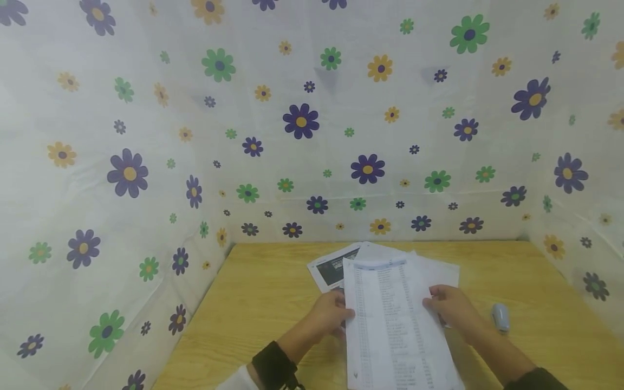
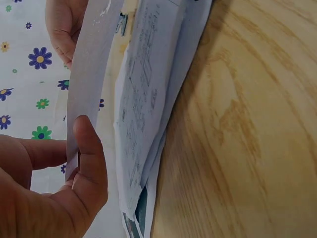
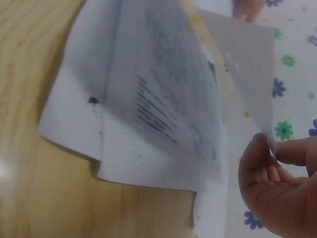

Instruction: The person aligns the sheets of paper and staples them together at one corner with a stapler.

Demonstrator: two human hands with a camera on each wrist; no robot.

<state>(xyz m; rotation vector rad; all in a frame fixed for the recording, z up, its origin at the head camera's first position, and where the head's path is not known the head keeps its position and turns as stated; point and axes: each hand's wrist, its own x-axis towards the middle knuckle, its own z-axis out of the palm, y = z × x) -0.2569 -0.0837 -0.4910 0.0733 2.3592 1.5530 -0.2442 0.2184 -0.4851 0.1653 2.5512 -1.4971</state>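
A printed sheet of paper point(image 1: 385, 325), covered in columns of small text, is held up in front of me by both hands. My left hand point(image 1: 327, 313) pinches its left edge between thumb and fingers. On the opposite edge, my right hand point(image 1: 450, 309) pinches it the same way. Both wrist views show the raised sheet apart from several papers lying on the table. Among those papers, a printed sheet point(image 3: 168, 94) lies on top in the right wrist view, and one with a dark picture point(image 1: 336, 268) pokes out at the back left.
A small light-blue stapler-like object point(image 1: 500, 317) lies on the wooden table point(image 1: 263, 292), right of my right hand. White cloth walls point(image 1: 312, 179) with printed flowers rise at the table's back and sides.
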